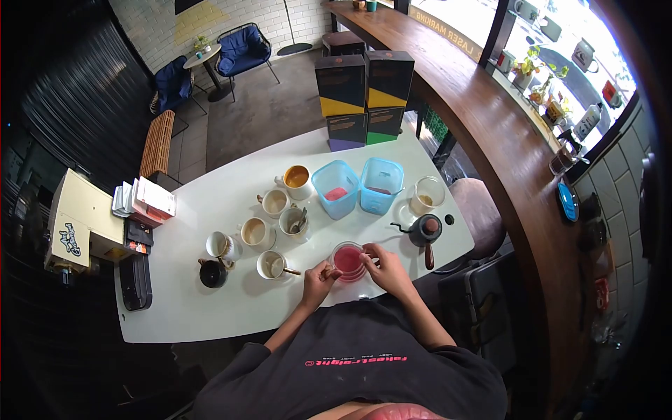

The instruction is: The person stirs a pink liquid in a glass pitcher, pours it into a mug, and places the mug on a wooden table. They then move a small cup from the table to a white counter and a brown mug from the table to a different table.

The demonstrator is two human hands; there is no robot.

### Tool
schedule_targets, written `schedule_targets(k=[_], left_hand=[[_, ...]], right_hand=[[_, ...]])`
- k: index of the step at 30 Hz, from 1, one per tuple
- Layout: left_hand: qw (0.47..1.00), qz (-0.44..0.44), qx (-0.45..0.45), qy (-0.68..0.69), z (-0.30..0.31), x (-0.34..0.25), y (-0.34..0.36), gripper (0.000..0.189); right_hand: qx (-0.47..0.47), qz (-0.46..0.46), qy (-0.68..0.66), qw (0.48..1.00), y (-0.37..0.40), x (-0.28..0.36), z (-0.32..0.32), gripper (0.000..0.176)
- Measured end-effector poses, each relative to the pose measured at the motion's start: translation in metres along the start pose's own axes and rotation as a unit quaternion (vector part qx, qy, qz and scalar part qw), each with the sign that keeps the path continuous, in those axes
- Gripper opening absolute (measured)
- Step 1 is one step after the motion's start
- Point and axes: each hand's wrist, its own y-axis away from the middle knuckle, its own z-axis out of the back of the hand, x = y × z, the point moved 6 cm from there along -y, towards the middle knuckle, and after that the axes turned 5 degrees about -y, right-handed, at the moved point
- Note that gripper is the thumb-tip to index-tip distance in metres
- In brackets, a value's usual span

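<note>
A round glass container (349, 260) with pink contents stands at the near edge of the white table. My left hand (320, 282) is at its left side, fingers drawn together; whatever they may hold is too small to make out. At its right rim is my right hand (380, 267), with thumb and fingers closed against the glass. Behind the container are two blue plastic tubs, the left one (335, 190) with something pink inside, the right one (381, 186) with a utensil in it. A mug (273, 265) sits left of my left hand.
Several mugs, including one with orange contents (297, 180), stand on the white table (189, 308) to the left. A black kettle (425, 230) and a glass jug (428, 194) are on the right. Stacked boxes (367, 98) rise at the far end.
</note>
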Motion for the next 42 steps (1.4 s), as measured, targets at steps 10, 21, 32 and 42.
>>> schedule_targets(k=[10, 21, 32, 42], left_hand=[[0.997, -0.003, 0.044, -0.057, 0.000, 0.006, 0.005, 0.043], [0.991, -0.029, 0.073, -0.108, 0.005, -0.018, -0.002, 0.035], [0.985, -0.015, 0.087, -0.148, 0.007, -0.017, -0.001, 0.030], [0.979, 0.004, 0.122, -0.163, 0.003, -0.027, 0.000, 0.032]], right_hand=[[-0.003, 0.006, 0.009, 1.000, -0.005, -0.004, -0.004, 0.037], [0.015, -0.017, 0.026, 0.999, -0.006, 0.002, -0.002, 0.033], [-0.004, 0.036, 0.020, 0.999, -0.014, 0.009, -0.007, 0.033], [0.006, 0.042, 0.039, 0.998, -0.023, 0.009, -0.010, 0.034]])
